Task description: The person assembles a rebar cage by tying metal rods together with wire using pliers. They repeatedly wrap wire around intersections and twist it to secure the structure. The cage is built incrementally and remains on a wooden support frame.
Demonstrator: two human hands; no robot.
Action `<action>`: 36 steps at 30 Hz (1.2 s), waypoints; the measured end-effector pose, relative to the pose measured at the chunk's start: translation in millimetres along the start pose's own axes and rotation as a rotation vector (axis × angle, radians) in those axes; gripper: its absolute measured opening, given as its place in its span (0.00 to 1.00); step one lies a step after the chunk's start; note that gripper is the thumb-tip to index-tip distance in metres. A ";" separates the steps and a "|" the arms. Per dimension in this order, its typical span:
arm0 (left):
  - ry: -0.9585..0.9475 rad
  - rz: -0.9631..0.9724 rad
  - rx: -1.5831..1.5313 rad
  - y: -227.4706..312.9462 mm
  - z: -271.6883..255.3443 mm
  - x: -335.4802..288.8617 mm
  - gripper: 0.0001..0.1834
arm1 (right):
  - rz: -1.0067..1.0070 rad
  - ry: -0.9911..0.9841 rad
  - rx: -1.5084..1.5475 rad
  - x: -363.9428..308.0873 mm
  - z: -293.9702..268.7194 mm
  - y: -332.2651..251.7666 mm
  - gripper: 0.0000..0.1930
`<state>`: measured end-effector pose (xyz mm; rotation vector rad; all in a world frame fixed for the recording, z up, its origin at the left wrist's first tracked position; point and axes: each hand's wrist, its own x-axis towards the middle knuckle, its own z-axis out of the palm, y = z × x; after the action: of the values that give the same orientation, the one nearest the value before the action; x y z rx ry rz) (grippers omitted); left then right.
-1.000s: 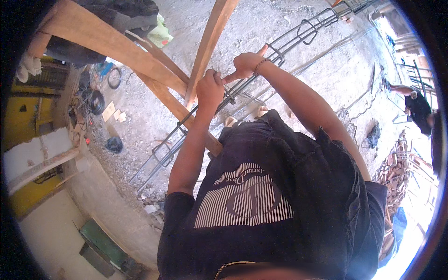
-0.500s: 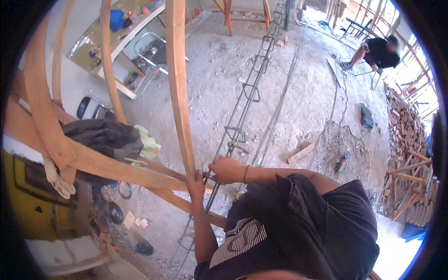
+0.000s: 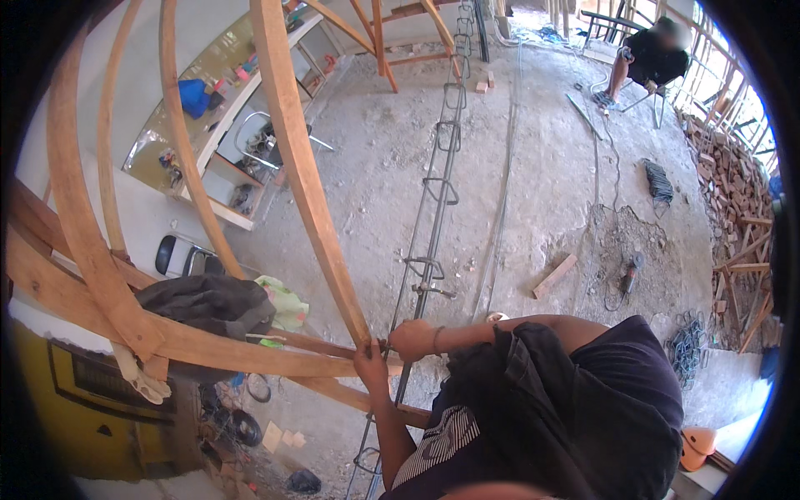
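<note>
A long steel rebar cage with square stirrups runs away from me over the wooden framing. Both my hands meet at it, close together beside the lower end of an upright wooden post. My left hand is closed, fingers curled up against the post's foot and the cage. My right hand, also closed, sits on the cage just right of it. A small dark piece shows between the hands, too small to name. Whatever either fist grips is hidden. Just beyond, a short metal piece lies across the bars.
A curved wooden beam crosses at left, with dark cloth over it. On the rough floor lie an angle grinder, a wood offcut and a wire bundle. Another person sits far right, near piled bricks.
The view has shifted, bringing an orange helmet and a tangled blue cord into sight at lower right. My hands stay closed together at the cage beside the post.
</note>
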<state>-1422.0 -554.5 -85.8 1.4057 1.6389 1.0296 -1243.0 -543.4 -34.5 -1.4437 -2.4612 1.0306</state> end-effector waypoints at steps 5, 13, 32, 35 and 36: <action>0.019 0.047 0.081 8.2 -1.4 -5.7 0.14 | -0.034 -0.053 0.009 12.8 4.0 3.3 0.14; 0.176 0.045 0.154 -6.2 22.7 -15.2 0.10 | -0.307 -0.025 -0.092 28.5 13.4 37.5 0.12; 0.143 -0.082 0.124 2.6 5.7 -8.0 0.10 | 0.197 -0.249 0.301 29.4 -11.4 -16.8 0.16; 0.141 -0.097 0.025 -0.6 4.5 -4.3 0.09 | 0.152 -0.246 0.063 37.4 -14.3 -6.3 0.14; 0.137 -0.131 -0.015 -1.2 3.6 -2.9 0.09 | 0.020 -0.211 0.007 42.7 -11.8 -0.7 0.12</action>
<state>-1418.8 -557.1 -88.3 1.2236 1.7933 1.0799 -1261.9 -503.3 -35.1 -1.4276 -2.5858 1.2543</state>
